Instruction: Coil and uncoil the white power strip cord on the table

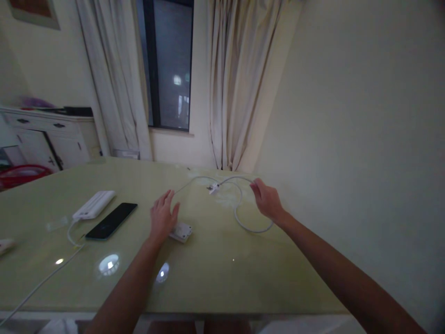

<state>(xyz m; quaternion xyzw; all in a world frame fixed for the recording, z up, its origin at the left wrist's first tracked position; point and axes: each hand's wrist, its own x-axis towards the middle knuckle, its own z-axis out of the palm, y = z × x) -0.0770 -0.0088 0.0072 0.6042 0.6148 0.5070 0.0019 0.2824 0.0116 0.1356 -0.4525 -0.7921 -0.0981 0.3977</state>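
Note:
My right hand (267, 200) is closed on a white power cord (255, 231), pinching it a short way from its plug. The plug (213, 188) has metal prongs and hangs or rests near the far side of the table; I cannot tell which. The cord loops between my hands. My left hand (162, 217) is open, with its thumb apart from the fingers, above or against a small white power strip (181, 231). That hand hides part of the strip, and the cord's other stretch runs behind its fingertips.
A white power bank (94, 204) and a dark phone (111, 221) lie left of my left hand, with a white cable (45, 279) running to the table's front edge. The glossy table (222, 283) meets a wall on the right. Curtains (239, 83) hang behind it.

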